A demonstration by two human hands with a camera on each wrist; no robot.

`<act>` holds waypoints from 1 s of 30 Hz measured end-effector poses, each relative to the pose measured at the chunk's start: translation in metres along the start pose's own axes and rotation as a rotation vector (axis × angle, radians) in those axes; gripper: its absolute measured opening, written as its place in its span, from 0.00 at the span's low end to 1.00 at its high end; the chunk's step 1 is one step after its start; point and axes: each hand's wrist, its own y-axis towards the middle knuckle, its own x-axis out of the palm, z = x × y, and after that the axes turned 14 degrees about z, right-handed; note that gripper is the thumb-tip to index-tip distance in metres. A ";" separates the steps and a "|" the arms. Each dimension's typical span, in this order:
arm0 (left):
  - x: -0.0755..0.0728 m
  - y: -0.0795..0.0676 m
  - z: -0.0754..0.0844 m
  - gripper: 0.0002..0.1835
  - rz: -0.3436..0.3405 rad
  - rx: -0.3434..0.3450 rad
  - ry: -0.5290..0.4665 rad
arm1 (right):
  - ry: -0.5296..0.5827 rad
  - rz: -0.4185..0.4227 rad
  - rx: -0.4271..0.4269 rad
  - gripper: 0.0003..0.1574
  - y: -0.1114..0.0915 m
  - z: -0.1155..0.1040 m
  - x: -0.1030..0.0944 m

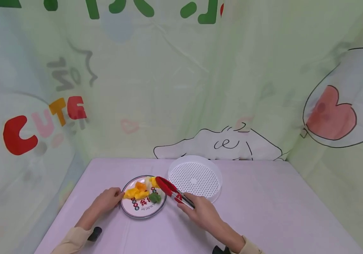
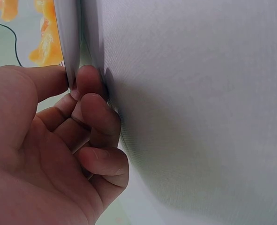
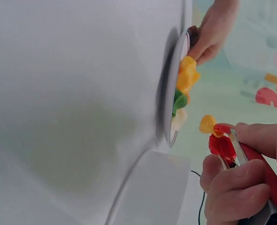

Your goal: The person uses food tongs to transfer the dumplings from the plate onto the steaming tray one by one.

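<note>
My left hand pinches the left rim of a round plate with a dark edge band and red lettering; the left wrist view shows thumb and fingertip on either side of the rim. On the plate lie yellow pieces, an orange piece, a pale piece and a green leafy piece. My right hand grips metal tongs with red tips. Between those tips is a yellow piece, held apart from the plate in the right wrist view.
Just right of the plate, near the table's back edge, stands a round white perforated tray with a raised rim. A pale lilac cloth covers the table. Printed curtains hang behind and along both sides.
</note>
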 end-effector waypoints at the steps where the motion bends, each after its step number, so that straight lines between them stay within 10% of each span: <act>1: 0.001 0.001 -0.001 0.11 0.000 -0.001 -0.003 | 0.003 0.004 0.003 0.32 0.001 0.000 -0.002; 15: -0.003 -0.003 0.001 0.11 0.012 -0.008 0.021 | -0.081 0.087 0.105 0.33 0.018 0.021 -0.028; 30: 0.000 -0.002 0.000 0.10 0.010 -0.013 0.016 | -0.252 -0.034 0.209 0.35 0.030 0.064 -0.048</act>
